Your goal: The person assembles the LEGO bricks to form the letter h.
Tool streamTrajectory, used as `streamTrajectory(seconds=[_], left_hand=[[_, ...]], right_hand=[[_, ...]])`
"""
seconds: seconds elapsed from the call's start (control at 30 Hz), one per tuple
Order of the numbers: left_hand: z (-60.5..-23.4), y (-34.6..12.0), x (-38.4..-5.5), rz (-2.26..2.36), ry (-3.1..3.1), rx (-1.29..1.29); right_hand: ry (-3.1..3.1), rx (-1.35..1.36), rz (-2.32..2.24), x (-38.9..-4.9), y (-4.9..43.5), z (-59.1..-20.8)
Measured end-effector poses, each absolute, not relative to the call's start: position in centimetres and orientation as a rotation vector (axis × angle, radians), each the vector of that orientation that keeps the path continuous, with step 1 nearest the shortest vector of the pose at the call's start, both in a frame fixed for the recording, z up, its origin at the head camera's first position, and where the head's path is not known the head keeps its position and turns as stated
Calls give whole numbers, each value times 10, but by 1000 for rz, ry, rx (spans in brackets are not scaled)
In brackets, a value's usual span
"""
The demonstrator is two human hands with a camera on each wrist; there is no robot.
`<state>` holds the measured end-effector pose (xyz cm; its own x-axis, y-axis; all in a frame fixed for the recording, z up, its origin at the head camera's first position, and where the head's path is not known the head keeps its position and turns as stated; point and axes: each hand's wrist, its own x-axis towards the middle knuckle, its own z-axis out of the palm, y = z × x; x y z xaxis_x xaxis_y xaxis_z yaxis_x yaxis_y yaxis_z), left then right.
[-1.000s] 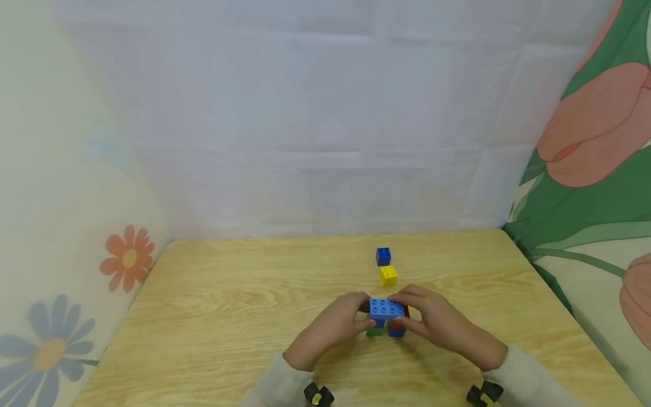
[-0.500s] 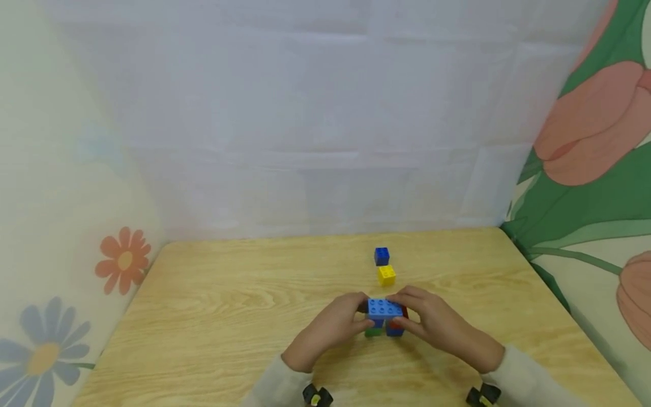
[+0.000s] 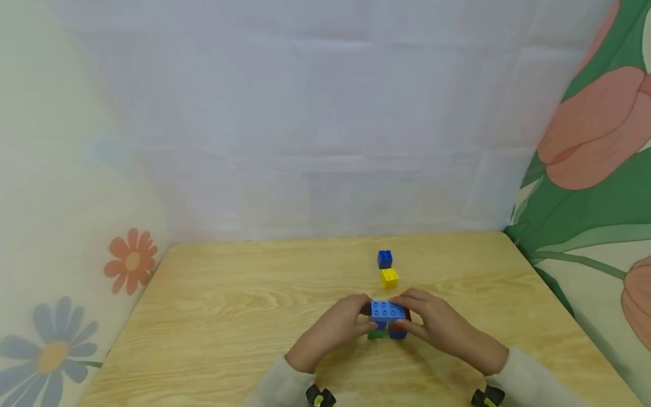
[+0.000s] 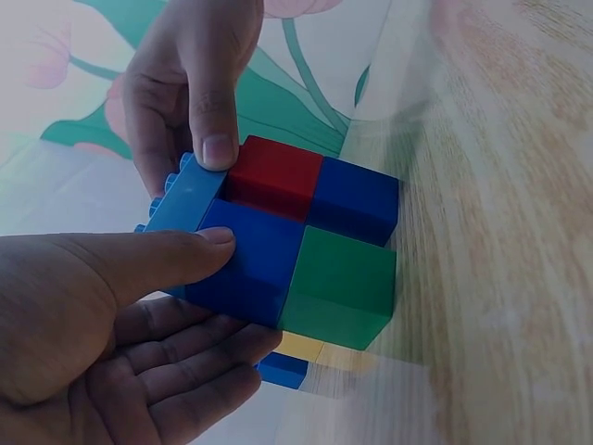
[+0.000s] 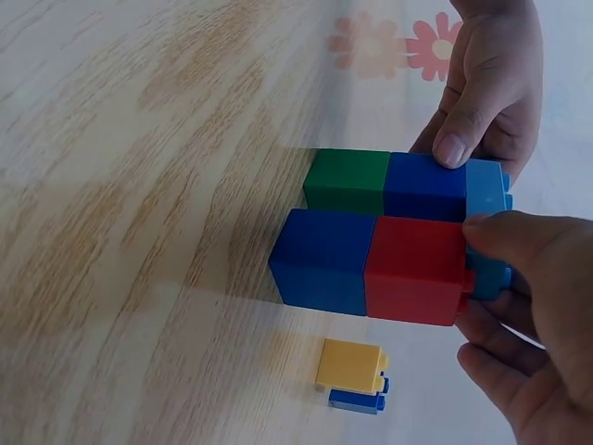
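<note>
Two short stacks of toy building bricks stand side by side on the table, bridged by a long light-blue brick (image 3: 386, 310) with studs on top. The left stack is a dark blue brick (image 4: 250, 260) over a green brick (image 4: 341, 287); the right is a red brick (image 5: 417, 271) over another dark blue brick (image 5: 322, 260). My left hand (image 3: 335, 325) grips the left stack, its thumb on the upper dark blue brick. On the other side my right hand (image 3: 439, 322) pinches around the light-blue brick and the red brick; its farther fingertips are partly hidden.
Behind the stacks, a small yellow brick (image 3: 389, 278) and a small dark blue brick (image 3: 385, 259) stand on the wooden table (image 3: 244, 305). A white cloth (image 3: 325, 141) hangs along the table's back edge, with floral-patterned panels on both sides.
</note>
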<state>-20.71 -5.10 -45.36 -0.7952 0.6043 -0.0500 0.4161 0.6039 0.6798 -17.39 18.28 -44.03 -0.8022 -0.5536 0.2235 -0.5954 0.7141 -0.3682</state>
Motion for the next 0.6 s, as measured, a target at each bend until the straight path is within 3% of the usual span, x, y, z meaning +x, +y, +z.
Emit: streamTrajectory(seconds=[0.6], left_hand=[[-452, -51, -206, 973, 2557, 806]], right_hand=[[-2767, 962, 849, -178, 188, -443]])
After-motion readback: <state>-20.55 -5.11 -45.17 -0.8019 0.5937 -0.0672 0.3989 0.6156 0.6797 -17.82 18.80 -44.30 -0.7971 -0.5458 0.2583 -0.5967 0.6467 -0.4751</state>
